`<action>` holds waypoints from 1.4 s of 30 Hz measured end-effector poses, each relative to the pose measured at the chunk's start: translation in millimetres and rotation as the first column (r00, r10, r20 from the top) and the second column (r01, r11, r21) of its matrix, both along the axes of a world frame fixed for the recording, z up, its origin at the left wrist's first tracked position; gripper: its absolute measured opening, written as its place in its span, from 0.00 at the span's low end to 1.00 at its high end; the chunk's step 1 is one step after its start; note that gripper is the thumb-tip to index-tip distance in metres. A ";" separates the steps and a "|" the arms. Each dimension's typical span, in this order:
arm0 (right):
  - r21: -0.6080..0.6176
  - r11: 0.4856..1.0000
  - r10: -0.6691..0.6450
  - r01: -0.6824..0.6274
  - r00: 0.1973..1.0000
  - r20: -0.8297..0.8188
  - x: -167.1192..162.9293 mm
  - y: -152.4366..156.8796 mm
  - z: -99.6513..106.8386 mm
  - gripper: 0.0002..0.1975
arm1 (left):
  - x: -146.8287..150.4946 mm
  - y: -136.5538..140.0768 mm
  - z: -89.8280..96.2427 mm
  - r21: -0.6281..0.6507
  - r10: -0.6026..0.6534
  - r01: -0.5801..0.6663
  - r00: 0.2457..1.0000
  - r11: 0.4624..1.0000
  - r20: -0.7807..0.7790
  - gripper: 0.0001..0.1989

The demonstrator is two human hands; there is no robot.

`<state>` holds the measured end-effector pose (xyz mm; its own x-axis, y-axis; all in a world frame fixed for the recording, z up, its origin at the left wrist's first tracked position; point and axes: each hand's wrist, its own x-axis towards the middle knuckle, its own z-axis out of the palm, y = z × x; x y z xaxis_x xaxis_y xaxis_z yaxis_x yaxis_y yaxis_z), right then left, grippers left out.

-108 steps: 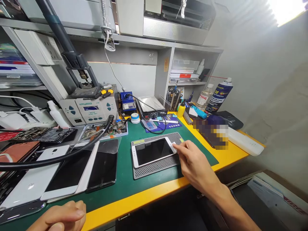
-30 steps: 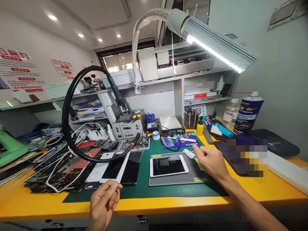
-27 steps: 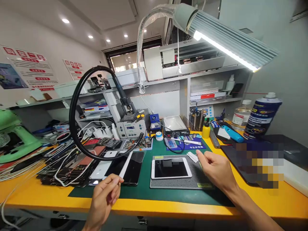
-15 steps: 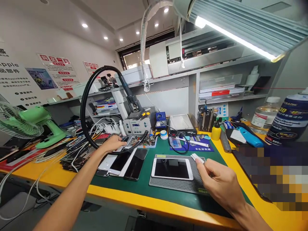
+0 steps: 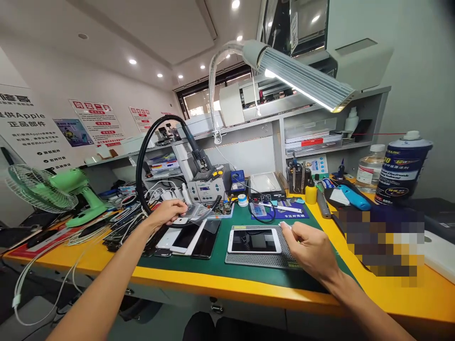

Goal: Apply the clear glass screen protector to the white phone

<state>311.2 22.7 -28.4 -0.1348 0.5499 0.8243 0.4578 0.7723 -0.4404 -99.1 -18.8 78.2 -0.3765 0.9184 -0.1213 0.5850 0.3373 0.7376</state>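
Note:
My left hand (image 5: 169,212) is closed in a pinch on the edge of a clear plastic bag (image 5: 195,211), over the left side of the mat. Below it lie several phones and screens, among them a white-framed phone (image 5: 183,242) and a black glass panel (image 5: 206,244). A white phone (image 5: 254,240) with a dark screen rests on a grey textured pad (image 5: 245,259). To the right of that phone, my right hand (image 5: 309,244) is closed around a small white piece (image 5: 283,224), mostly hidden by the fingers.
A lamp (image 5: 305,78) hangs over the green mat (image 5: 216,265). Behind are a soldering station (image 5: 206,189), a black hose (image 5: 139,166) and a board tray (image 5: 227,208). A spray can (image 5: 403,170) and yellow bottle (image 5: 310,193) stand right; a green fan (image 5: 80,194) and cables lie left.
The view has tilted up and back. My left hand has lifted slightly, and the clear bag now shows at its fingers. My right hand still grips the white piece, which shows less.

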 end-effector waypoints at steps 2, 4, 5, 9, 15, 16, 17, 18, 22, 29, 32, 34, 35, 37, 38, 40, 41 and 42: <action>-0.056 0.998 0.022 -0.023 1.000 -0.014 -0.9 0.5 -0.6 0.26 | 3.1 -12.1 6.2 0.047 -0.016 0.014 0.999 0.999 0.040 0.16; -0.133 0.989 0.060 -0.064 0.997 -0.039 -2.2 0.5 0.3 0.26 | 7.0 -22.6 11.0 0.094 -0.036 0.029 0.996 0.995 0.080 0.14; -0.168 0.982 0.083 -0.090 0.995 -0.046 -3.2 0.2 1.7 0.26 | 9.7 -27.2 12.8 0.118 -0.049 0.037 0.994 0.992 0.100 0.13; -0.293 0.936 0.196 -0.195 0.980 -0.026 -13.4 -1.7 18.0 0.21 | 29.0 -41.6 16.2 0.223 -0.126 0.087 0.978 0.971 0.167 0.16; -0.760 0.294 0.459 -0.579 0.783 -0.419 -44.7 -1.5 50.4 0.25 | 78.2 -49.7 10.3 0.299 -0.251 0.186 0.948 0.936 0.196 0.25; -0.763 0.256 0.467 -0.594 0.767 -0.440 -48.6 -0.7 52.5 0.23 | 85.1 -50.1 8.6 0.303 -0.268 0.201 0.943 0.932 0.196 0.26; -0.761 0.243 0.470 -0.602 0.759 -0.451 -51.2 0.2 53.5 0.22 | 91.0 -50.4 7.0 0.306 -0.281 0.214 0.940 0.928 0.195 0.26; -0.759 0.230 0.467 -0.609 0.753 -0.463 -52.5 1.3 53.8 0.21 | 95.6 -50.4 5.6 0.307 -0.293 0.225 0.936 0.925 0.194 0.26; -0.755 0.231 0.460 -0.614 0.753 -0.471 -47.5 7.1 53.7 0.20 | 103.4 -47.4 1.9 0.282 -0.334 0.273 0.922 0.920 0.196 0.25; -0.764 0.266 0.482 -0.588 0.767 -0.423 -34.7 22.9 60.4 0.20 | 105.2 -32.7 -8.3 0.197 -0.410 0.371 0.886 0.907 0.216 0.23; -0.786 0.235 0.493 -0.571 0.767 -0.410 -30.8 30.5 60.8 0.19 | 106.3 -26.5 -15.7 0.187 -0.425 0.389 0.876 0.902 0.228 0.22; -0.801 0.210 0.493 -0.560 0.768 -0.408 -28.5 36.6 59.6 0.18 | 106.9 -21.3 -21.0 0.182 -0.437 0.402 0.865 0.898 0.245 0.22; -0.807 0.200 0.489 -0.556 0.770 -0.409 -27.5 40.1 58.6 0.18 | 107.2 -18.1 -23.5 0.182 -0.444 0.408 0.859 0.895 0.257 0.22; -0.814 0.182 0.473 -0.552 0.775 -0.420 -25.9 47.9 55.6 0.19 | 107.9 -9.9 -28.6 0.190 -0.456 0.417 0.843 0.889 0.284 0.22; -0.815 0.174 0.461 -0.553 0.777 -0.429 -25.3 52.1 53.6 0.19 | 108.4 -5.0 -31.2 0.193 -0.462 0.421 0.835 0.886 0.299 0.22; -0.813 0.156 0.429 -0.561 0.780 -0.455 -24.3 60.2 49.0 0.20 | 109.5 6.1 -36.4 0.200 -0.471 0.427 0.820 0.882 0.327 0.23; -0.811 0.146 0.411 -0.566 0.781 -0.471 -23.8 63.8 46.6 0.21 | 110.1 11.9 -39.1 0.203 -0.474 0.429 0.813 0.880 0.338 0.23; -0.810 0.134 0.392 -0.570 0.782 -0.485 -23.2 66.8 44.3 0.21 | 110.8 17.8 -41.9 0.208 -0.478 0.431 0.807 0.878 0.346 0.24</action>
<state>288.0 89.5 16.0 -0.6271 0.7712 -0.1095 0.0284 -0.1178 -0.9926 11.7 -1.0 36.3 0.1405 0.9888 -0.0502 0.3202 0.0027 0.9474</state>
